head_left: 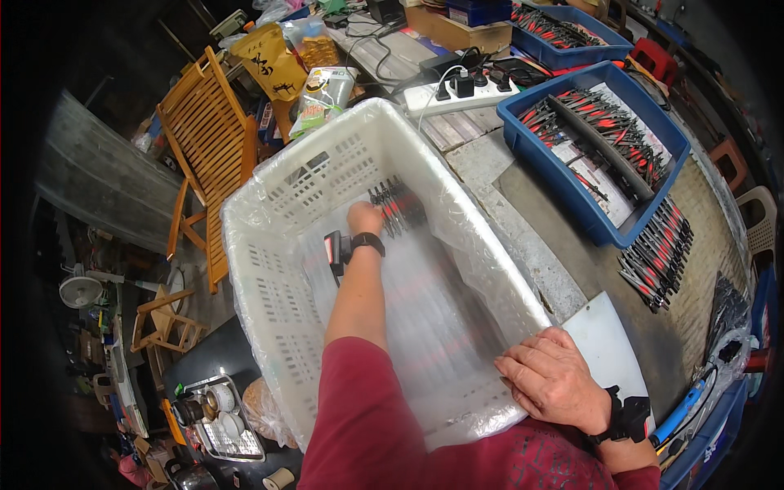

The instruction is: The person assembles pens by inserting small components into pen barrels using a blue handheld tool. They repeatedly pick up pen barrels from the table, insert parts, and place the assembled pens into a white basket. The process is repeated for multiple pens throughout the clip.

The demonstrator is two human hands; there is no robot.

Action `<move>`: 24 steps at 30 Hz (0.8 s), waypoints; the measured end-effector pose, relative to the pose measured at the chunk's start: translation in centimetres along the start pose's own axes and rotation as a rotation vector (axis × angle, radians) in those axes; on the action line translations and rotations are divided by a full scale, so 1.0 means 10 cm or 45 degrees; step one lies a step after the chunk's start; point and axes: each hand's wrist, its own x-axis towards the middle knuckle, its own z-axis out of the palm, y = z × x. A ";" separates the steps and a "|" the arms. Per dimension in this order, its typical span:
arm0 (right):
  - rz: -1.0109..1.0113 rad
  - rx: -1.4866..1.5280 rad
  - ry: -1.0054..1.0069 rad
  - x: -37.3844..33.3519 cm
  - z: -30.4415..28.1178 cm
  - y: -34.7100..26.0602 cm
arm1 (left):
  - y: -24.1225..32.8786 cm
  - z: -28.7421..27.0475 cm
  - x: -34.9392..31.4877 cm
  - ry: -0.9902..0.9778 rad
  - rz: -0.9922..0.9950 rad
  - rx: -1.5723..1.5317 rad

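A large white plastic basket (273,335), lined with clear film, stands in front of me. My left hand (365,219) reaches down inside it, its fingers curled and mostly hidden. It touches or nearly touches the left end of a row of slim black-and-red pen-like pieces (398,208), laid side by side. Below them the basket's floor is covered with translucent film, with faint red bands showing through. My right hand (545,382) lies over the basket's near right rim, fingers bent around the edge.
On the bench at right, a blue tray (510,122) with a divider holds more such pieces. A bundle of them (657,255) lies beside it. Farther back are a second blue tray (572,55) and a white power strip (457,95). A wooden folding chair (204,139) stands left.
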 end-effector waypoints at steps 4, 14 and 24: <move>-0.011 -0.012 0.023 0.00 0.00 0.00 | 0.11 -0.07 -0.09 0.034 0.030 0.110; -0.025 0.008 0.026 -0.03 0.00 0.01 | 0.24 -0.24 -0.09 -0.087 0.242 0.339; -0.134 0.075 0.437 -0.29 -0.16 -0.03 | 1.80 -1.05 -0.79 -0.519 0.408 -0.740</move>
